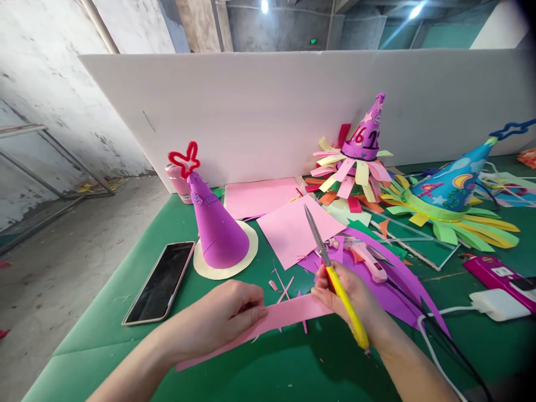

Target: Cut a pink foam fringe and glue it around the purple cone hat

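Note:
A long pink paper strip (293, 311) stretches between my two hands above the green table. My left hand (238, 307) is closed around the strip partway along, and its loose end runs out beneath my wrist. Yellow-handled scissors (347, 306) rest in my right hand (349, 285), blades pointing up and away, while my thumb and fingers also pinch the strip's right end. Beyond my left hand stands a purple cone hat (220, 234) on a cream round brim (218, 273), topped by a red pipe-cleaner shape (184, 161). Thin pink offcuts (287, 287) lie just past the strip.
A phone (161, 285) lies at the left. Pink paper sheets (299, 231), purple paper (393, 301) and a pink glue gun (368, 259) lie ahead. Two fringed hats, purple (364, 139) and blue (454, 181), stand behind. A white charger (500, 304) with cables sits right.

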Available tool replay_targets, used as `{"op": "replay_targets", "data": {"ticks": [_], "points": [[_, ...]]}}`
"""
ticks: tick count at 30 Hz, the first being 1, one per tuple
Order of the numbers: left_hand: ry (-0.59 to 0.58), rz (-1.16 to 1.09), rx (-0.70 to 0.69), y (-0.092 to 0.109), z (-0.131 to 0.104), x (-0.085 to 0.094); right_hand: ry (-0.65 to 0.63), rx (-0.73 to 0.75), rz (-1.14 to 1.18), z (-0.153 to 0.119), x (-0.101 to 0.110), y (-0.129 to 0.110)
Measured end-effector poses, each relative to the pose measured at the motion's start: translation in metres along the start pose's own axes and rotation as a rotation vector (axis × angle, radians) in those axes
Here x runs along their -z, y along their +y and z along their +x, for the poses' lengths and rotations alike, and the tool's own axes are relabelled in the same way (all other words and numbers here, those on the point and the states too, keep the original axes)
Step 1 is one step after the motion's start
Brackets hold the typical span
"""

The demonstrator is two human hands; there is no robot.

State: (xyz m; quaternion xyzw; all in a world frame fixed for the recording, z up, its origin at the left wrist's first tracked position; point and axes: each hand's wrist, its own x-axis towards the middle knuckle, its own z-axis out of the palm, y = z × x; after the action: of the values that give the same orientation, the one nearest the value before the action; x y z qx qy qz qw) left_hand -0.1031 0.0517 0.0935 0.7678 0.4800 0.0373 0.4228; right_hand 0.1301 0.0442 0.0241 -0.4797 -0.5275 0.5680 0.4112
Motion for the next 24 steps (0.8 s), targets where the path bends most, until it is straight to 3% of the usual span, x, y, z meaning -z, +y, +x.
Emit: {"op": "replay_targets", "data": {"ticks": [6, 11, 14, 16, 18, 21, 24], "points": [[0.056, -0.073, 0.164, -0.029, -0.029, 0.021, 0.081, -0.003, 0.037, 0.009, -0.001, 0.015], [0.23, -0.179, 0.231, -0.071, -0.061, 0.033, 0.12, -0.062, 0.207, 0.009, -0.004, 0.015], [0.378, -0.324, 0.209, -0.099, -0.079, 0.028, 0.167, -0.075, 0.341, 0.008, -0.004, 0.012], [0.321, -0.406, 0.138, -0.106, -0.082, 0.014, 0.184, -0.085, 0.431, 0.008, -0.005, 0.011], [0.181, -0.523, 0.094, -0.097, -0.074, -0.01, 0.181, -0.074, 0.51, 0.01, -0.007, 0.011], [0.129, -0.785, 0.018, -0.06, -0.043, -0.054, 0.187, -0.064, 0.539, 0.011, -0.016, 0.007], [0.223, -0.981, -0.093, -0.018, -0.003, -0.087, 0.193, -0.055, 0.476, 0.008, -0.028, 0.0]]}}
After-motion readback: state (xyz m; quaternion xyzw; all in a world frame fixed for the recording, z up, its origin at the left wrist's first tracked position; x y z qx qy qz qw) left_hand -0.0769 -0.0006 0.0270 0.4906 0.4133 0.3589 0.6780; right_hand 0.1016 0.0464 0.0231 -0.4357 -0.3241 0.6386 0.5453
